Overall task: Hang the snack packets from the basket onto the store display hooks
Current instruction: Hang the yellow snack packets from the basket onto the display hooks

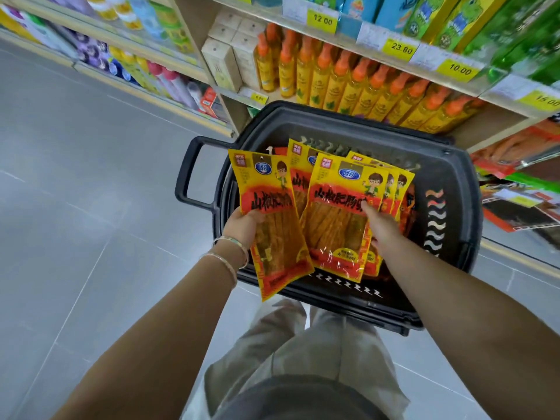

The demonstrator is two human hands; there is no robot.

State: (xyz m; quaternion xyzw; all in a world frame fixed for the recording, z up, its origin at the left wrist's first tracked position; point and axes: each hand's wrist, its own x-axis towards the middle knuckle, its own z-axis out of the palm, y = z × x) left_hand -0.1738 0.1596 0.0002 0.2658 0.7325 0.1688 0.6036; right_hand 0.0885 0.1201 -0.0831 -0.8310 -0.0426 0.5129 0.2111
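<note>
My left hand (242,227) grips one snack packet (271,219), yellow and red with a clear window showing orange strips, tilted upright over the black basket (448,189). My right hand (383,228) clasps a fanned bunch of matching packets (339,219) just beside it, above the basket's open top.

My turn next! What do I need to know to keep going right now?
Left hand: holds one packet above the basket's left side.
Right hand: grips a fan of packets over the basket.
Basket: on the floor by the shelf, with a little more red packaging showing underneath.
Done: packets picked up; none seen hung.
Left: the hooks are not clearly in view, so find them and hang each packet by its top hole.
</note>
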